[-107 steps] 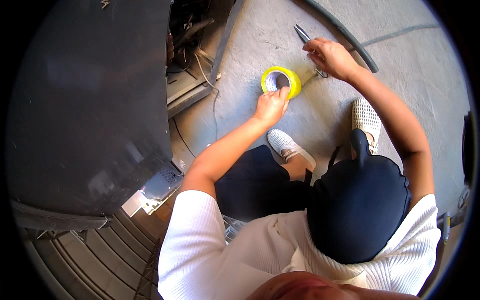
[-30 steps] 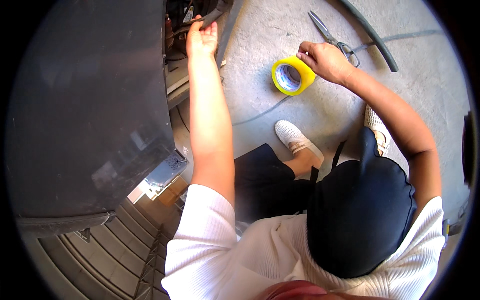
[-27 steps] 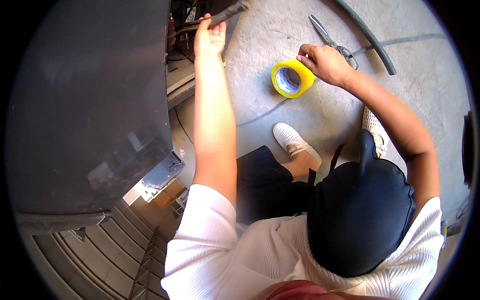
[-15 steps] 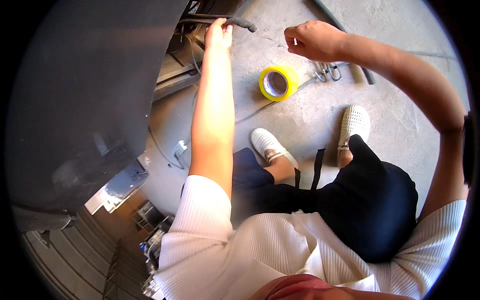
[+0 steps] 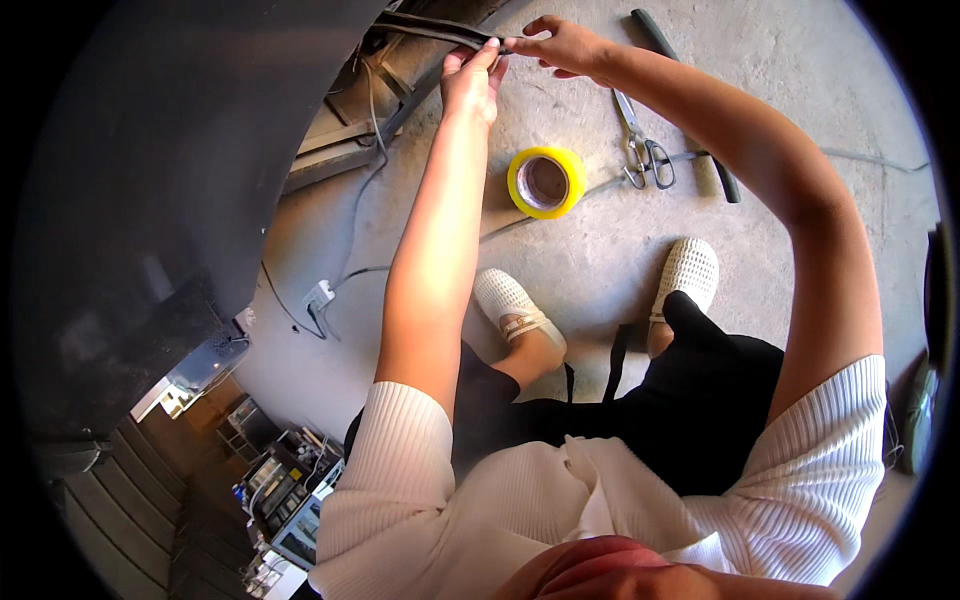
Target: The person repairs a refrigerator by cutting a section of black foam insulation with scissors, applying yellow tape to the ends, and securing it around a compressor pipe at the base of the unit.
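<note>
Black cables [image 5: 425,27] run out from the machine at the top, side by side. My left hand [image 5: 474,85] holds them near their end, thumb and fingers closed around them. My right hand [image 5: 562,48] meets it there, its thumb and a fingertip pinching the cable end while the other fingers stay loosely bent. Fingers partly hide the cable tip. Below the hands, a roll of yellow tape [image 5: 519,185] lies on the floor. Scissors [image 5: 634,135] lie to its right, beneath my right forearm.
A large dark panel [image 5: 170,180] fills the left side. A black tube [image 5: 725,180] lies on the floor under my right arm. A thin cord [image 5: 840,154] crosses the concrete. A white power socket [image 5: 319,297] with cords sits beside the panel. My feet in white shoes [image 5: 690,272] stand close by.
My right hand has come left to the cable end, which stuck out freely beyond my left hand before. My left hand has shifted slightly right. The whole view has moved a little.
</note>
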`<state>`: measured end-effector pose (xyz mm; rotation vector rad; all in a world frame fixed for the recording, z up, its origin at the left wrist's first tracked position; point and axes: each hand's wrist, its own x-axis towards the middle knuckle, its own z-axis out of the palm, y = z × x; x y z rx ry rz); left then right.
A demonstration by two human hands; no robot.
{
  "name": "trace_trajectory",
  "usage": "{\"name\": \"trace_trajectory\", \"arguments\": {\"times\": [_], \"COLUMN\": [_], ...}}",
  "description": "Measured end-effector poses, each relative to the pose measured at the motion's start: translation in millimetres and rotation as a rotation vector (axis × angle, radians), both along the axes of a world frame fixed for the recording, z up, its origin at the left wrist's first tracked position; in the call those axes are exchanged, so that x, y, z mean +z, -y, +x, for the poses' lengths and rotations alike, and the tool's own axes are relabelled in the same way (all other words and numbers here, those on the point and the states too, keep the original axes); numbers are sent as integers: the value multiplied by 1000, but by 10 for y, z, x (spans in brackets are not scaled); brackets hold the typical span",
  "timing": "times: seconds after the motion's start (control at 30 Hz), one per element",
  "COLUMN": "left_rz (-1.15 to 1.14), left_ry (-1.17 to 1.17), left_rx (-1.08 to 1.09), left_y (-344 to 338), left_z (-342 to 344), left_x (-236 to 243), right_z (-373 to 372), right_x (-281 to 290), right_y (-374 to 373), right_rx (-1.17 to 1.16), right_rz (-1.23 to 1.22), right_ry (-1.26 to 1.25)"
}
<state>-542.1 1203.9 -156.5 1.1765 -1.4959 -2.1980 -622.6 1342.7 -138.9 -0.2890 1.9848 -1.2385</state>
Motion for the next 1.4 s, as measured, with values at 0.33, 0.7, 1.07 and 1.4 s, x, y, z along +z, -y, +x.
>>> {"name": "trace_trajectory", "arguments": {"times": [0.33, 0.7, 1.07, 1.4], "left_rz": [46, 70, 276, 323], "left_ry": [113, -182, -278, -354], "left_rx": [-106, 179, 339, 208], "left_y": [6, 565, 657, 589], "left_z": [-111, -378, -401, -301], "left_x": [236, 478, 483, 576], "right_z": [-92, -384, -352, -269], "right_x": [-408, -697, -249, -175], "right_y": [381, 794, 808, 924], "right_rx": [-498, -785, -686, -509], "right_rz": [-756, -895, -950, -1270], "right_ry": [942, 973, 1025, 966]}}
